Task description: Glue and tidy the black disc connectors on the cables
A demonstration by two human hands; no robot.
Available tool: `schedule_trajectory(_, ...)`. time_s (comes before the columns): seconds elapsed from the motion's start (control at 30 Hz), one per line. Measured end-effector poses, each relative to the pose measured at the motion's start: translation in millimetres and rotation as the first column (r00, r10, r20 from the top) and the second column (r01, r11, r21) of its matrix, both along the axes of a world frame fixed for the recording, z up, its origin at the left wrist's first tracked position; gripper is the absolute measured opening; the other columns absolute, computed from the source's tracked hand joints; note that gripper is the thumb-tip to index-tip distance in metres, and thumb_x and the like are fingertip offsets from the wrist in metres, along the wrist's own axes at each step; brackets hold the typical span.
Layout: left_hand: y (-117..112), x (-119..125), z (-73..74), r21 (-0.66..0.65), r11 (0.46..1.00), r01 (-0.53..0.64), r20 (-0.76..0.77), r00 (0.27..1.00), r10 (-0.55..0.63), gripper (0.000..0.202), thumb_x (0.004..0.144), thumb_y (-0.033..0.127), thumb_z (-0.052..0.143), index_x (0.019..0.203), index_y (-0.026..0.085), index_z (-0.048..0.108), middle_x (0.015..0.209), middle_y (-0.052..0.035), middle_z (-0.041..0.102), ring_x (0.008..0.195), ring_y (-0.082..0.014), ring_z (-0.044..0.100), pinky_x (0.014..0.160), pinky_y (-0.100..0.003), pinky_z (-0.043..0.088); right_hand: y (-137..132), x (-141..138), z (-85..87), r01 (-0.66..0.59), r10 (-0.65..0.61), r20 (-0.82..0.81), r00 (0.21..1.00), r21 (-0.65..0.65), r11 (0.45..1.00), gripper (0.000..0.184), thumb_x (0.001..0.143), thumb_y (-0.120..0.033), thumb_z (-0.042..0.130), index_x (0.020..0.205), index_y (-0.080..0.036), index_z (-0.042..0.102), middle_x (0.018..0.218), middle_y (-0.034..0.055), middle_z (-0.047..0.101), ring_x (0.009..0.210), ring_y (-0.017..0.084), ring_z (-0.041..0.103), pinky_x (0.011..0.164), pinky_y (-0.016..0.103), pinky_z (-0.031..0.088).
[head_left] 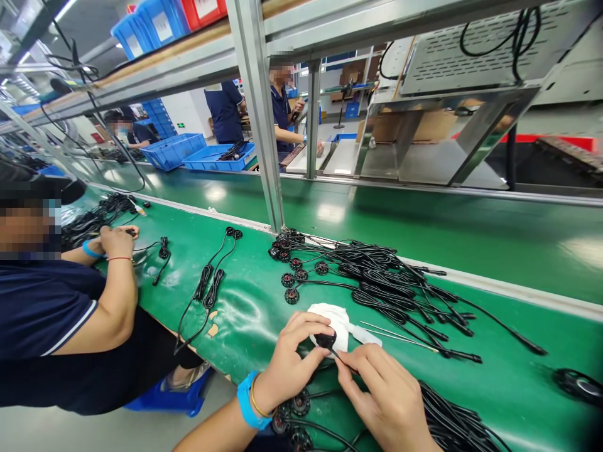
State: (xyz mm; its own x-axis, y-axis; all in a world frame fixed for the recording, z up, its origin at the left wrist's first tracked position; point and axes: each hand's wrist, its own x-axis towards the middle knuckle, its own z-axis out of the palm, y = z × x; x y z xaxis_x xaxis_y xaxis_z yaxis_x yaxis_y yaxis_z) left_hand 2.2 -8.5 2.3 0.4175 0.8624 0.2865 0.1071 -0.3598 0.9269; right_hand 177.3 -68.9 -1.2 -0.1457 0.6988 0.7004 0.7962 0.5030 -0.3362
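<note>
My left hand [296,355], with a blue band at its wrist, pinches a small round black cable head [326,340] between thumb and fingers. Close beside it my right hand [384,392] is closed on the thin black cable [335,355] that runs from this head. Behind the held part lies a crumpled white cloth [340,317]. Right of the cloth are a whitish plastic piece [366,336] and thin metal tweezers [400,336]. Below my hands, more cable heads [300,402] lie on the green bench, and a cable bundle [452,420] is partly hidden by my right hand.
A pile of coiled black cables [377,276] with round heads lies ahead. Two more coiled cables [207,285] are to the left, near a co-worker's hands [117,242]. A metal post [261,125] rises from the bench's back edge. A round black object [578,384] sits far right.
</note>
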Motion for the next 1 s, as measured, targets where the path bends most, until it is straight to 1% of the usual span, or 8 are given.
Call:
schedule_trajectory(0.13, 0, 1, 0.9, 0.001, 1.0, 0.006, 0.004, 1.0, -0.006, 0.024, 0.085, 0.01, 0.069, 0.105, 0.022, 0.072, 0.118, -0.0081, 0.069, 0.113, -0.0242, 0.062, 0.104, -0.041, 0.046, 0, 0, 2.8, -0.018, 0.018, 0.024, 1.0, 0.012, 1.0, 0.009, 0.09, -0.011, 0.062, 0.091, -0.019, 0.058, 0.073, 0.0003, 0.057, 0.064, 0.013, 0.055, 0.061, 0.027, 0.042)
schedule_trajectory(0.33, 0, 0, -2.1, 0.029, 0.998, 0.061, -0.007, 0.998, -0.061, 0.027, 0.085, 0.011, 0.069, 0.11, 0.022, 0.072, 0.111, -0.0085, 0.068, 0.108, -0.0232, 0.063, 0.1, -0.039, 0.049, -1, -1, 6.0, -0.006, 0.004, 0.049, 0.999, 0.035, 0.999, 0.007, 0.091, -0.013, 0.061, 0.09, -0.019, 0.06, 0.071, 0.0001, 0.056, 0.063, 0.012, 0.053, 0.06, 0.027, 0.04)
schedule_trajectory(0.43, -1, -1, -5.1, 0.073, 0.995, 0.069, -0.034, 0.997, -0.066, 0.026, 0.087, 0.01, 0.065, 0.109, 0.021, 0.072, 0.111, -0.0088, 0.066, 0.108, -0.0232, 0.062, 0.098, -0.038, 0.049, -2, -2, 3.3, -0.011, 0.009, 0.047, 0.999, 0.029, 1.0, 0.006, 0.092, -0.013, 0.06, 0.09, -0.019, 0.06, 0.072, 0.0002, 0.056, 0.064, 0.012, 0.054, 0.061, 0.027, 0.04)
schedule_trajectory(0.57, 1, -2, -8.1, 0.149, 0.986, 0.075, -0.054, 0.996, -0.067, 0.026, 0.089, 0.01, 0.063, 0.111, 0.023, 0.07, 0.111, -0.0084, 0.064, 0.108, -0.023, 0.061, 0.096, -0.039, 0.05, -2, -4, -1.2, -0.005, 0.005, 0.004, 1.0, 0.015, 1.0, 0.007, 0.092, -0.013, 0.06, 0.089, -0.019, 0.061, 0.072, 0.0005, 0.056, 0.065, 0.012, 0.054, 0.062, 0.027, 0.04)
schedule_trajectory(0.67, 2, -2, -9.1, 0.182, 0.98, 0.079, -0.06, 0.996, -0.07, 0.027, 0.089, 0.01, 0.062, 0.111, 0.024, 0.07, 0.112, -0.0082, 0.064, 0.108, -0.023, 0.06, 0.096, -0.039, 0.05, -1, -5, -0.1, -0.001, 0.001, -0.015, 1.0, 0.018, 1.0, 0.008, 0.093, -0.013, 0.059, 0.088, -0.019, 0.061, 0.072, 0.0005, 0.056, 0.065, 0.012, 0.053, 0.062, 0.026, 0.038)
schedule_trajectory(0.87, 1, -3, -7.7, 0.133, 0.988, 0.084, -0.033, 0.996, -0.08, 0.034, 0.088, 0.007, 0.063, 0.116, 0.025, 0.067, 0.12, -0.0082, 0.063, 0.115, -0.0229, 0.06, 0.103, -0.041, 0.048, 0, -4, 4.6, -0.014, 0.014, -0.007, 1.0, 0.031, 0.999, 0.007, 0.093, -0.012, 0.059, 0.091, -0.018, 0.061, 0.073, 0.0008, 0.056, 0.066, 0.012, 0.053, 0.062, 0.027, 0.038)
schedule_trajectory(1.0, 0, -4, -5.2, 0.106, 0.99, 0.097, -0.031, 0.995, -0.094, 0.03, 0.089, 0.009, 0.065, 0.114, 0.025, 0.067, 0.122, -0.0086, 0.063, 0.117, -0.0234, 0.06, 0.105, -0.041, 0.047, 0, -3, 2.9, -0.019, 0.019, 0.006, 1.0, 0.032, 0.999, 0.006, 0.093, -0.011, 0.059, 0.092, -0.017, 0.062, 0.073, 0.0011, 0.056, 0.067, 0.013, 0.053, 0.063, 0.027, 0.038)
